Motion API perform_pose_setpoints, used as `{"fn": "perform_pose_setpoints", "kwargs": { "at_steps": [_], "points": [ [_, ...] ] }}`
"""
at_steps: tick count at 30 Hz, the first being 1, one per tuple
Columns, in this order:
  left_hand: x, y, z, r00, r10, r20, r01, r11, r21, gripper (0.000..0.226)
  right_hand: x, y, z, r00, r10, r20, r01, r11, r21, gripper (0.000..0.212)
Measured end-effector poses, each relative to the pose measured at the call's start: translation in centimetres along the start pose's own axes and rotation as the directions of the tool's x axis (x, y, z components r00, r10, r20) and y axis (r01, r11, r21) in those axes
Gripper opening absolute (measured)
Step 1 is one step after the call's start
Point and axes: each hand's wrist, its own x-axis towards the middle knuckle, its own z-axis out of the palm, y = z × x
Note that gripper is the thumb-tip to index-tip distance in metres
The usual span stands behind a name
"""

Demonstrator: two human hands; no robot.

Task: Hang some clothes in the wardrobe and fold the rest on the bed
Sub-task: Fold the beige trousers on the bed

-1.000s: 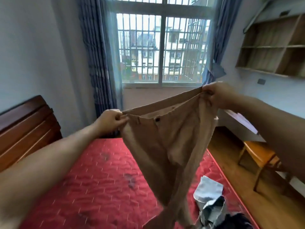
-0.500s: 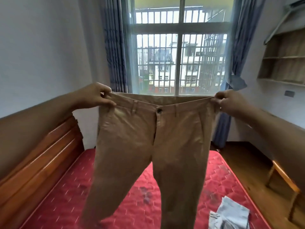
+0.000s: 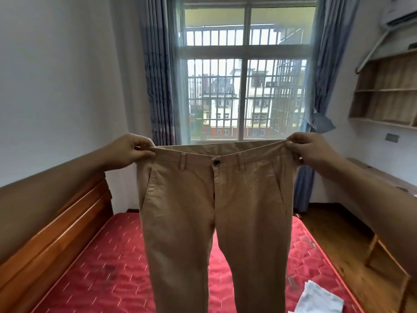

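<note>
A pair of tan trousers (image 3: 214, 206) hangs stretched flat in front of me, front side facing me with the waist button showing, both legs dangling over the red quilted bed (image 3: 108, 263). My left hand (image 3: 129, 151) pinches the left end of the waistband. My right hand (image 3: 310, 151) pinches the right end at the same height. A light grey garment (image 3: 320, 299) lies on the bed at the lower right, partly cut off by the frame.
A wooden headboard (image 3: 56, 240) runs along the left wall. Straight ahead is a barred window (image 3: 246, 86) with blue curtains. Wooden wall shelves (image 3: 388, 93) hang at the right above a desk (image 3: 379, 175), with a wooden chair (image 3: 388, 263) on the floor beside the bed.
The trousers went from bunched and twisted to spread flat by the waistband. My hands moved apart and levelled out, and my view lifted toward the window.
</note>
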Motion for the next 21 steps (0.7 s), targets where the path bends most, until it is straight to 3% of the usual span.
{"fn": "perform_pose_setpoints", "kwargs": {
  "at_steps": [3,5,8,11,15,17,19,21],
  "points": [
    [-0.1,-0.3,1.0,0.998,-0.057,-0.026,0.054,0.995,-0.083,0.021,-0.7,0.7,-0.5,0.997,0.075,0.008,-0.075,0.989,0.129,0.023],
    [-0.3,-0.5,1.3,0.994,-0.108,-0.004,0.104,0.962,-0.253,0.035,-1.1,1.0,-0.8,0.994,0.105,-0.007,-0.101,0.969,0.227,0.025],
    [-0.2,-0.3,2.1,0.983,-0.184,-0.011,0.157,0.87,-0.468,0.029,-1.6,1.0,-0.7,0.987,0.149,-0.058,-0.122,0.935,0.334,0.029],
    [0.5,0.9,3.2,0.968,-0.248,-0.047,0.188,0.834,-0.519,0.027,-1.5,0.9,-0.1,0.966,0.21,-0.154,-0.163,0.949,0.271,0.026],
    [1.3,3.0,4.9,0.919,-0.392,-0.042,0.337,0.837,-0.431,0.02,-1.8,0.9,1.1,0.927,0.251,-0.279,-0.241,0.968,0.07,0.018],
    [1.2,4.3,6.0,0.898,-0.44,-0.011,0.392,0.813,-0.431,0.025,-2.5,0.1,2.3,0.906,0.29,-0.308,-0.267,0.957,0.115,0.021],
    [1.2,6.5,7.0,0.898,-0.437,0.048,0.402,0.774,-0.489,0.03,-3.4,-1.7,4.0,0.911,0.344,-0.227,-0.299,0.931,0.211,0.025],
    [1.3,9.5,8.1,0.921,-0.372,0.114,0.376,0.777,-0.505,0.029,-4.3,-4.1,6.3,0.935,0.354,-0.003,-0.34,0.901,0.271,0.029]
  ]
}}
